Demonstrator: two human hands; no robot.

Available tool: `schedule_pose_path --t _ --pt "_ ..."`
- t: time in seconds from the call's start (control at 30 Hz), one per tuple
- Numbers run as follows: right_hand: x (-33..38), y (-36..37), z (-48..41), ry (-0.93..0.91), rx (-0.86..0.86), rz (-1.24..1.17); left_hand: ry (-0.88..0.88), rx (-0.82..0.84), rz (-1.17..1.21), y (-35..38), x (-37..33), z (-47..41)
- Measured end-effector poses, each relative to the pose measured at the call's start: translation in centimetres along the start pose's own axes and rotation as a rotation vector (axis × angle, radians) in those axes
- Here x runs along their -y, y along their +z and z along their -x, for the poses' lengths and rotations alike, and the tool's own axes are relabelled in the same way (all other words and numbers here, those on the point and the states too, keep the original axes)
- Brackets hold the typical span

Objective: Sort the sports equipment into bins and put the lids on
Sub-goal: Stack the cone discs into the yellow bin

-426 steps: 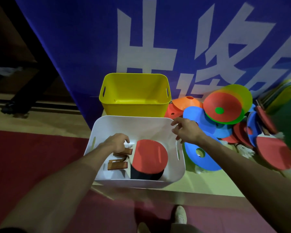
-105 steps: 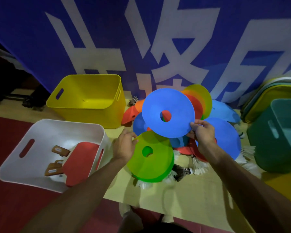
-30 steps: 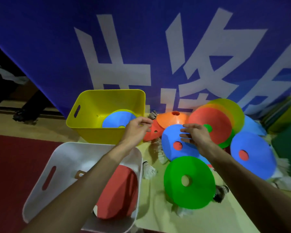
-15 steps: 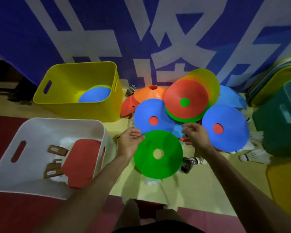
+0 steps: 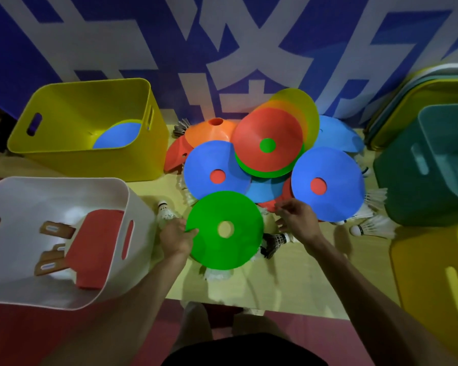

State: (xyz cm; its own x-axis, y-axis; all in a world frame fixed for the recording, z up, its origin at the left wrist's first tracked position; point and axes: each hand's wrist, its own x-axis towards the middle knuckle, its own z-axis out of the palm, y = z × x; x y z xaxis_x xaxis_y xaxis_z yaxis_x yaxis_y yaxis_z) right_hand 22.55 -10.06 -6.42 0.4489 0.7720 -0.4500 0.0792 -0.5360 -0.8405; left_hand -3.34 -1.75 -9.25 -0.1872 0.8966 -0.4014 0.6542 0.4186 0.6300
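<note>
A green disc cone (image 5: 225, 229) lies at the front of a pile of flat cones on the yellow-green floor strip. My left hand (image 5: 176, 239) grips its left edge, thumb on top. My right hand (image 5: 298, 220) hovers just off its right edge with fingers loosely spread, holding nothing. Behind it lie two blue cones (image 5: 217, 170) (image 5: 328, 183), a red cone (image 5: 267, 141) and an orange cone (image 5: 212, 129). The yellow bin (image 5: 64, 159) at the back left holds a blue cone (image 5: 117, 136). The white bin (image 5: 37, 294) at the left holds red paddles (image 5: 95, 247).
A teal bin (image 5: 407, 196) stands at the right, with another yellow bin (image 5: 421, 286) in front of it. Stacked lids (image 5: 421, 85) lean against the blue banner behind. White shuttlecocks (image 5: 370, 228) and a black one (image 5: 275, 241) lie around the cones.
My left hand has come back from the yellow bin's rim to the green cone's left edge. My right hand has dropped from the blue cone to the green cone's right side.
</note>
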Motion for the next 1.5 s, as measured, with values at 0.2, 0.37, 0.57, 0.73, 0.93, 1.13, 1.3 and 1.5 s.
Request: schedule_pose_path --t 0.2,0.37,0.57,0.73,0.93,1.13,1.3,1.5 --pt "0.0 0.1 0.0 0.009 0.014 -0.016 0.200 0.004 0.059 -1.9 -2.4 0.8" --pt "0.3 1.4 -0.4 0.035 0.025 -0.081 0.311 -0.026 -0.158 -4.0 -4.9 0.4" --pt "0.6 3.6 -1.7 0.128 0.053 -0.133 0.467 -0.034 -0.181 -7.6 -7.8 -0.2" --pt "2.8 6.4 -2.6 0.175 0.008 -0.004 0.519 -0.121 -0.123 -11.0 -9.4 -1.5" --pt "5.0 8.9 -3.8 0.169 0.008 0.163 0.436 -0.144 0.158 -15.2 -9.8 -3.5" --pt "5.6 11.2 -4.4 0.234 -0.159 0.103 0.339 -0.139 0.409 -17.9 -9.3 -4.9" --pt "6.2 11.3 -4.0 0.219 -0.235 0.189 0.328 -0.128 0.542 -19.2 -9.3 -5.9" --pt "8.6 9.7 -2.7 0.102 -0.256 0.509 0.326 -0.060 0.634 -19.0 -10.2 -7.8"
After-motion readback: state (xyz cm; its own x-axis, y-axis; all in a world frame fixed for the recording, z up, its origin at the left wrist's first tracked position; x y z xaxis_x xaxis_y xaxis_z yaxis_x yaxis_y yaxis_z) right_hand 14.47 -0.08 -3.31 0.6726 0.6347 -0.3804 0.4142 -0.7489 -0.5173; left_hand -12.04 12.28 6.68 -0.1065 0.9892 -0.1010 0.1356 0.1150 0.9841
